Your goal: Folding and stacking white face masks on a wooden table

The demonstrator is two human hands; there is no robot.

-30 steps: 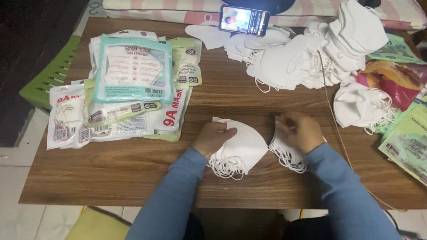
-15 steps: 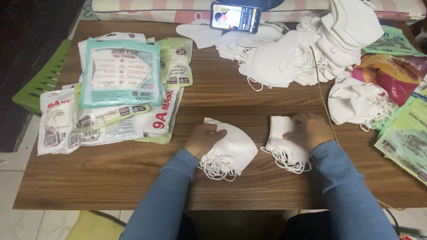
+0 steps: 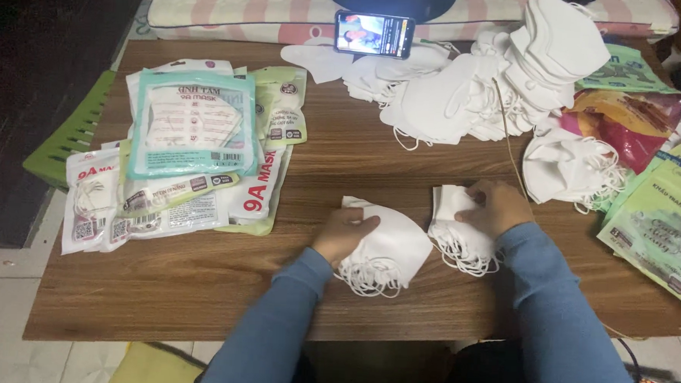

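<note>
Masks [image 3: 390, 246] partly under left hand [image 3: 345, 234]

The right hand [image 3: 493, 210] has slid its small stack of white masks [image 3: 461, 227] away from the left hand's stack [image 3: 388, 247].

long blue sleeves on both arms, bare hands [image 3: 344, 234], no gloves/rings

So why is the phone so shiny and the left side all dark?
Head view: the phone has a lit screen, the brightest spot; the floor at far left falls into deep shadow; the table is evenly lit with little glare; both hands, left and right, look slightly soft, as do the masks.
</note>
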